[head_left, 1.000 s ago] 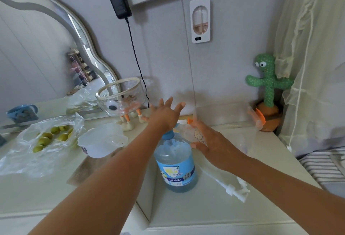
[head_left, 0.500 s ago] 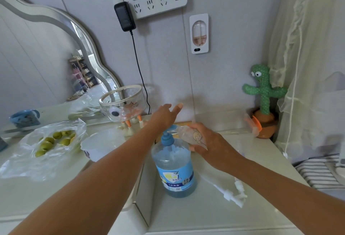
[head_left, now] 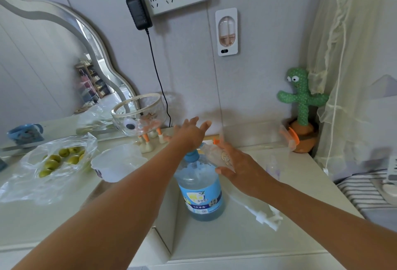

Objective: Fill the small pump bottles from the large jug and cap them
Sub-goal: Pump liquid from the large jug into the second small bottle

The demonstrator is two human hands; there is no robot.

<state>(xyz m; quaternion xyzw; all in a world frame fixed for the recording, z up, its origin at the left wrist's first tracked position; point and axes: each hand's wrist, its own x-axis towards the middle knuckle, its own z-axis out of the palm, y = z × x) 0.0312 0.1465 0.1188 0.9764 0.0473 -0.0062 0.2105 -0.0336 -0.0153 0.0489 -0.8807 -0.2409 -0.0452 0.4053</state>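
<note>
The large jug (head_left: pixel 200 192) of blue liquid stands upright on the lower white counter, its blue cap under my left hand (head_left: pixel 191 133). That hand's palm rests on the cap with the fingers spread and straight. My right hand (head_left: pixel 238 166) holds a small clear bottle (head_left: pixel 214 153) with an orange tip, tilted against the jug's shoulder between thumb and fingers. White pump heads (head_left: pixel 265 216) lie on the counter right of the jug. Another small clear bottle (head_left: pixel 272 167) stands blurred behind my right wrist.
A clear piece with an orange part (head_left: pixel 289 138) lies by the toy cactus (head_left: pixel 301 106) at the back right. On the left are a white tub (head_left: pixel 117 163), a bag of green fruit (head_left: pixel 55 160) and a glass bowl (head_left: pixel 139 115). A black cable (head_left: pixel 156 72) hangs down the wall.
My left hand has sunk a little onto the jug's cap. My right hand stays on the small clear bottle beside the jug's neck. The view has tilted slightly.
</note>
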